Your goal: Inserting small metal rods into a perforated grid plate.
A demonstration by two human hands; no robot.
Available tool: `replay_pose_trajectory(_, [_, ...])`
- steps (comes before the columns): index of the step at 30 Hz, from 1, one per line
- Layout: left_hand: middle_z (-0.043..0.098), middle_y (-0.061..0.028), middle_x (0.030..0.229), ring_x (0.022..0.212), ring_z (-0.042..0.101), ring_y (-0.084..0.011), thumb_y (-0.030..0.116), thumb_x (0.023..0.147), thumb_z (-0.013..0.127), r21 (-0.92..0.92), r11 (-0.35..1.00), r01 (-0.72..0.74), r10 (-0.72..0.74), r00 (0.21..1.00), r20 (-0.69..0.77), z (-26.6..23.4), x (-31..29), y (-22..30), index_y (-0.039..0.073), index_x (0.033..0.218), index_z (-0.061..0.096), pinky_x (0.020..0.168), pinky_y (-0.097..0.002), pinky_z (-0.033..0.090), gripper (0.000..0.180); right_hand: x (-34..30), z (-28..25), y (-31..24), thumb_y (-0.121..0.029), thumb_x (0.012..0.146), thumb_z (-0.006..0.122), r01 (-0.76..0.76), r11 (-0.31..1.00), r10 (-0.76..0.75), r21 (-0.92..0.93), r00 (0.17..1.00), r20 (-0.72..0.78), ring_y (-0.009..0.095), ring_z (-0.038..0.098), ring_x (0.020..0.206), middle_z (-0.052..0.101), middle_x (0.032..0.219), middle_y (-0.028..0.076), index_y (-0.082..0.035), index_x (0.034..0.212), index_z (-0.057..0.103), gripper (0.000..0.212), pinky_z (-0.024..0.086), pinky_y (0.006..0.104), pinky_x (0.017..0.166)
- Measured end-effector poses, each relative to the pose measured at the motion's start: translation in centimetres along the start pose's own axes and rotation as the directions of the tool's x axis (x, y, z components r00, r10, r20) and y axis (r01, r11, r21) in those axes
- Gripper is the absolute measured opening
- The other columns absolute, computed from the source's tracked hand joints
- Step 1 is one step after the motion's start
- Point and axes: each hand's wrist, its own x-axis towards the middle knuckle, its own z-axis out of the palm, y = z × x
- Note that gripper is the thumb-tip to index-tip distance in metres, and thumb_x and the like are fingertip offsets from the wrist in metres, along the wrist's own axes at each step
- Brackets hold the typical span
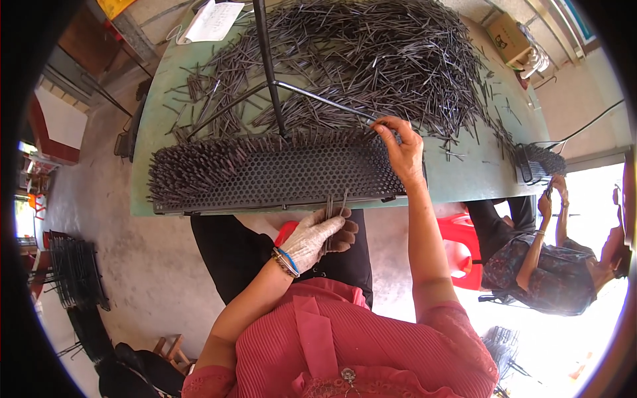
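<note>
A long black perforated metal rack (298, 174) lies along the table's near edge. Short dark sticks (192, 166) stand packed in its left part and along its back row; many holes in the middle are bare. My left hand (322, 235), in a pale knitted glove, is closed around a few thin sticks (330, 207) just below the rack's front edge. My bare right hand (401, 149) is at the rack's right end, thumb and fingertips pinched beside a bar of a black metal frame (273, 83). What the pinch holds is too small to make out.
A large heap of loose dark sticks (398, 60) covers the green tabletop (156, 123). White paper (211, 21) lies at the back left, and a cardboard box (507, 40) sits at the back right. To the right, a co-worker (544, 272) handles another rack (541, 162). Stacked black metal frames (73, 268) stand left.
</note>
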Motion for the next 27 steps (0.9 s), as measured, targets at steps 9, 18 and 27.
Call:
replay_pose_trajectory(9, [0.066, -0.0128, 0.102, 0.082, 0.068, -0.0193, 0.018, 0.097, 0.056, 0.009, 1.0, 0.018, -0.018, 0.999, -0.027, -0.1, -0.1, 0.1, 0.002, 0.121, 0.053, 0.07, -0.0288, 0.056, 0.03, -0.6, 0.7, -0.7, -0.005, 0.082, 0.072, 0.14, 0.977, -0.139, -0.163, 0.99, 0.02, 0.019, 0.063, 0.089, 0.072, 0.093, 0.005, -0.005, 0.104, 0.069, 0.023, 0.047, 0.0306, 0.083])
replay_pose_trajectory(18, [0.066, -0.0128, 0.102, 0.083, 0.068, -0.0195, 0.017, 0.097, 0.055, -0.007, 1.0, 0.012, -0.012, 1.0, -0.016, -0.2, -0.1, -0.1, 0.002, 0.121, 0.054, 0.071, -0.029, 0.056, 0.028, -1.3, 0.9, -0.9, -0.006, 0.08, 0.072, 0.32, 0.885, -0.33, -0.339, 0.943, 0.029, 0.021, 0.062, 0.091, 0.07, 0.096, 0.005, -0.006, 0.103, 0.071, 0.023, 0.043, 0.0322, 0.084])
replay_pose_trajectory(27, [0.065, -0.0145, 0.103, 0.084, 0.067, -0.0208, 0.014, 0.099, 0.051, -0.047, 0.998, -0.051, 0.052, 0.998, 0.019, 0.3, -0.3, 0.5, 0.0, 0.121, 0.052, 0.071, -0.0296, 0.056, 0.027, -2.7, 0.5, -4.3, -0.008, 0.082, 0.072, 0.071, 0.996, -0.072, -0.056, 0.997, -0.024, 0.024, 0.063, 0.081, 0.069, 0.092, 0.01, -0.002, 0.099, 0.07, 0.018, 0.05, 0.0319, 0.073])
